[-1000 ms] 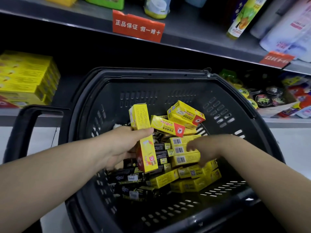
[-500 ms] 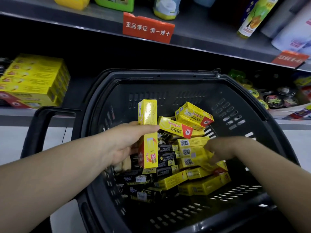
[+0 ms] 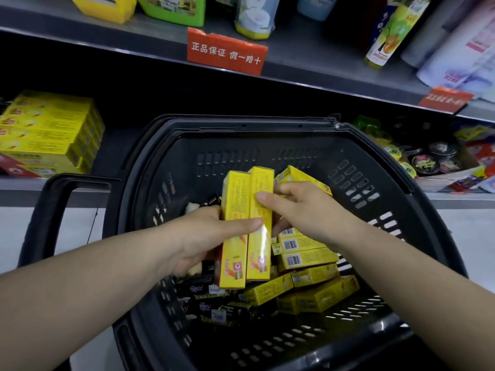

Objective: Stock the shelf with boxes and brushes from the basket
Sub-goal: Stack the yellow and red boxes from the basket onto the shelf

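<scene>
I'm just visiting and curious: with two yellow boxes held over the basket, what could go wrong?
The left hand grips both upright boxes with one thumb across them; if the right hand lets go, the outer box could slip back into the basket. The loose pile beneath might shift as more are pulled out.

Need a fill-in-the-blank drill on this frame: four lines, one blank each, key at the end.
1. The left hand grips ___ upright yellow boxes side by side.
2. The right hand pinches the box on the ___ side of that pair.
3. The basket under both hands is ___ in colour.
4. The shelved stack of yellow boxes lies to the basket's ___.

Missing words: two; right; black; left.
</scene>
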Demonstrator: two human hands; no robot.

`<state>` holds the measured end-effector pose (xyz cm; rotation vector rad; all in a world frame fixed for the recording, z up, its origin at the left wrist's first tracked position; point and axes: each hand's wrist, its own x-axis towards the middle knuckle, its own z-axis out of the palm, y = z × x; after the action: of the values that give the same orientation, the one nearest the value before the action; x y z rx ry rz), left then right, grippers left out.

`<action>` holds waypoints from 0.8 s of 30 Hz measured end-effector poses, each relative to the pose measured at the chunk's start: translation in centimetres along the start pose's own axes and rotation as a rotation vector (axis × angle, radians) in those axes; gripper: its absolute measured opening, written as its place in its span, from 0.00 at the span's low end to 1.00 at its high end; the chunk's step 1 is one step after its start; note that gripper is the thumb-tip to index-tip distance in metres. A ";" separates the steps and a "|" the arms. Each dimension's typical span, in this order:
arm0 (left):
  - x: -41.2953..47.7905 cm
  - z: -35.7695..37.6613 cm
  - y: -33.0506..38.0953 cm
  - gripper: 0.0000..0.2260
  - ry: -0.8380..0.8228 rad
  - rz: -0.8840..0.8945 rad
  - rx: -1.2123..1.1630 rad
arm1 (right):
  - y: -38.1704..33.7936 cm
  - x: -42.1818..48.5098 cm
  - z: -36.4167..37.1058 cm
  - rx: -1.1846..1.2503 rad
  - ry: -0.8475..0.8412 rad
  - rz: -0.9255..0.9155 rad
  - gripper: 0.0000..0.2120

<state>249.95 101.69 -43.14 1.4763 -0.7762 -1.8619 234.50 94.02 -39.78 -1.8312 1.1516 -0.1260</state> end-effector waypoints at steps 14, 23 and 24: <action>0.9 -1.1 -0.6 0.07 0.251 0.031 -0.010 | 10.2 1.9 5.8 -1.221 -0.821 0.028 0.30; 0.8 -1.4 -0.3 0.21 0.248 0.003 -0.024 | 8.6 3.2 3.4 -1.000 -0.685 -0.022 0.17; 0.9 -1.5 -0.3 0.22 0.255 0.007 -0.032 | 7.8 3.3 2.3 -0.868 -0.600 0.005 0.16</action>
<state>251.27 101.10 -44.22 1.6476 -0.6249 -1.6317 232.44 92.11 -48.14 -2.3459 0.8108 1.0042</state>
